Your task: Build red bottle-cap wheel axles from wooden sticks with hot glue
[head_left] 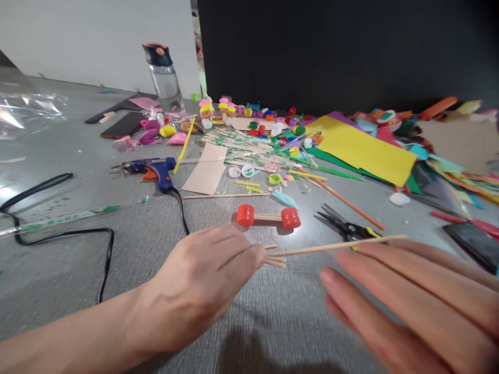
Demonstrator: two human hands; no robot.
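Observation:
My left hand [202, 280] is closed on a small bundle of thin wooden sticks [277, 263]; their ends stick out past my fingertips. One longer wooden stick [312, 250] reaches from that grip to the right. Close to its far end is my right hand [413, 301], slightly blurred, with fingers stretched and apart. Whether they touch the stick is unclear. Just beyond my left hand lies a dumbbell-shaped piece: red bottle caps [245, 215] at both ends of short sticks [268, 217]. Black scissors [345, 227] lie behind the long stick, partly covered.
A blue glue gun [161, 174] lies at left, its black cord [105, 265] looping over the table. Farther back are wrapped sticks [237, 143], a beige card [206, 169], colourful caps, yellow sheets [358, 148] and a water bottle [166, 80]. A phone [473, 241] lies at right.

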